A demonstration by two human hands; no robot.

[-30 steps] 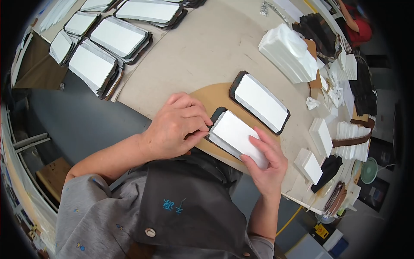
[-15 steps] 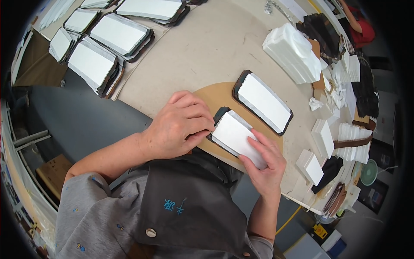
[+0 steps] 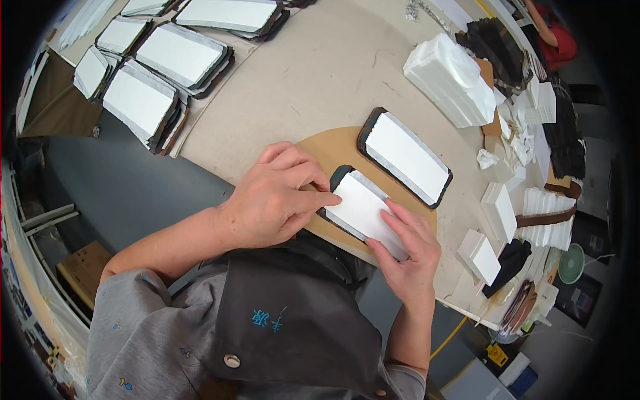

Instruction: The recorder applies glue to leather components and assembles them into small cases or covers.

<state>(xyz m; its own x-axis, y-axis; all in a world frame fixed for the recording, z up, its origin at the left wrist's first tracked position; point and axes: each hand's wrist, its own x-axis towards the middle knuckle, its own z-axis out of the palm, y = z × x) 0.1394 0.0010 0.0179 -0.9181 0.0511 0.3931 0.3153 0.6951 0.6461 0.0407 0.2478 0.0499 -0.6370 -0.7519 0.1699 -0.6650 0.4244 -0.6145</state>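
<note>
- Because the left hand (image 3: pixel 275 195) rests its index fingertip on the left end of the white panel (image 3: pixel 362 206), uneven pressure there could skew the panel over its dark backing (image 3: pixel 341 176).
- The right hand (image 3: pixel 412 245) holds the panel's right end in a partly spread grip, thumb along the lower edge and fingers over the upper part; too hard a squeeze could bow or crease it.
- The left grip is loosely curled behind the extended finger; whether it pinches anything cannot be told, so a corner caught there could lift or fold.
- The panel lies just right of the frame's centre, on the tan board (image 3: pixel 330 145), close to the table's (image 3: pixel 293 87) near edge; a slip toward the lower frame could carry it off.
- A second dark-edged piece (image 3: pixel 408 159) lies just beside it, toward the upper right; a shove that way could knock it askew.
</note>
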